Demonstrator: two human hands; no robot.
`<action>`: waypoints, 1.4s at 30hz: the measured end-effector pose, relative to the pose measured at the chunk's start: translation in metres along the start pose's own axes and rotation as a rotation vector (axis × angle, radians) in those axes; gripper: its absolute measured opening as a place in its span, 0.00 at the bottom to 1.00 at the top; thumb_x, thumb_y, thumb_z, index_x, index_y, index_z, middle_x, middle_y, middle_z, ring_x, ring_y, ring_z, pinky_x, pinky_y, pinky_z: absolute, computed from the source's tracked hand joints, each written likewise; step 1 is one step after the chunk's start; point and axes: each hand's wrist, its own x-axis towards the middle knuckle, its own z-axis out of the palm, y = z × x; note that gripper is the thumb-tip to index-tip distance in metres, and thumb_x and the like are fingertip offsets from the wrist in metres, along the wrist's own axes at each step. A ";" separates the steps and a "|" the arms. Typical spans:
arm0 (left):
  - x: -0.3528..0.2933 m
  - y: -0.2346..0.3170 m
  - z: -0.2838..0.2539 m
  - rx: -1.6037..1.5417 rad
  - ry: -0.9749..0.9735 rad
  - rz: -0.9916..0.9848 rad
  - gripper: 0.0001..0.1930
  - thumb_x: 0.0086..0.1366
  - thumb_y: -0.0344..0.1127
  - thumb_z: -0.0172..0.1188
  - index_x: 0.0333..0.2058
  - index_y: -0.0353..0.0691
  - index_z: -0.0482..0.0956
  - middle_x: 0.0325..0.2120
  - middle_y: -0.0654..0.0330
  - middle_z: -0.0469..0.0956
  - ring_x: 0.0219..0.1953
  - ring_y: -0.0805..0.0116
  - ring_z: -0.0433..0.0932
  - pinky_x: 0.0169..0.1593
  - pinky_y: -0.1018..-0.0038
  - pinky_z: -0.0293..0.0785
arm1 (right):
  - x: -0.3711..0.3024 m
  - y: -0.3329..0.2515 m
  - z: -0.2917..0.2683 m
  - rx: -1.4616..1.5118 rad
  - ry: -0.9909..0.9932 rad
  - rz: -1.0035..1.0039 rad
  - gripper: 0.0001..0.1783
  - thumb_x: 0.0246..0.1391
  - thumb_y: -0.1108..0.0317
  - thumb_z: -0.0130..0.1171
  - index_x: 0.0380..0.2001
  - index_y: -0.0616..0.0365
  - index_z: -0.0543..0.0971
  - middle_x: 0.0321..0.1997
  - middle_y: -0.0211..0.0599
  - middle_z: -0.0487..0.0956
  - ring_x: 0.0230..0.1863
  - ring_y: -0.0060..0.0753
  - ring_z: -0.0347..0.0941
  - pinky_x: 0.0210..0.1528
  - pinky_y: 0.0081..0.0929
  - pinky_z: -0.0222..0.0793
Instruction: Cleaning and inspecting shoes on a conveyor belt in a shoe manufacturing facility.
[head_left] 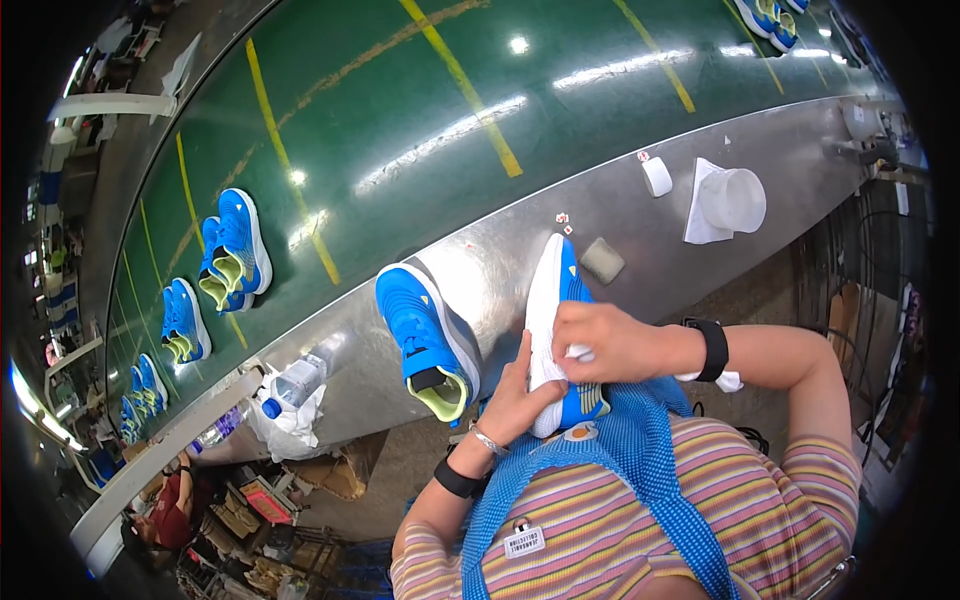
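A blue sneaker (570, 285) lies on its side against my blue apron, its white sole turned up and its toe pointing away. My left hand (522, 392) grips the sole edge near the heel, thumb across the white sole. Closed over the middle of the sole is my right hand (610, 343), with a bit of a small white wad (579, 353) showing between its fingers; most of it is hidden. The other blue sneaker (425, 335), with a yellow-green lining, stands upright on the metal ledge to the left.
Beyond the metal ledge (500, 240) runs a green conveyor belt (350, 120) carrying pairs of blue sneakers (235, 250). A beige block (602, 260), a white roll (656, 176) and a white cup (733, 199) lie right. Plastic bottles (295, 385) stand left. Another person (172, 510) is at lower left.
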 end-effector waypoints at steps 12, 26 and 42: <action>-0.002 -0.007 -0.002 0.041 0.045 -0.046 0.47 0.45 0.45 0.59 0.58 0.28 0.43 0.40 0.39 0.67 0.44 0.54 0.68 0.49 0.70 0.62 | 0.006 -0.008 -0.021 0.013 0.008 0.055 0.06 0.39 0.70 0.59 0.24 0.60 0.77 0.26 0.39 0.70 0.29 0.35 0.69 0.32 0.26 0.64; -0.002 -0.009 -0.002 -0.029 0.006 -0.083 0.48 0.45 0.46 0.58 0.59 0.31 0.42 0.42 0.37 0.65 0.47 0.50 0.65 0.51 0.69 0.60 | 0.000 0.003 0.004 -0.069 0.058 0.005 0.06 0.34 0.71 0.59 0.20 0.59 0.74 0.25 0.38 0.69 0.28 0.38 0.69 0.30 0.28 0.65; -0.006 -0.021 -0.004 -0.018 -0.017 -0.097 0.49 0.46 0.50 0.58 0.60 0.33 0.40 0.47 0.38 0.60 0.51 0.49 0.61 0.54 0.68 0.56 | 0.039 0.140 -0.047 -0.696 0.323 -0.024 0.06 0.40 0.72 0.56 0.26 0.58 0.75 0.26 0.38 0.67 0.29 0.41 0.67 0.31 0.33 0.64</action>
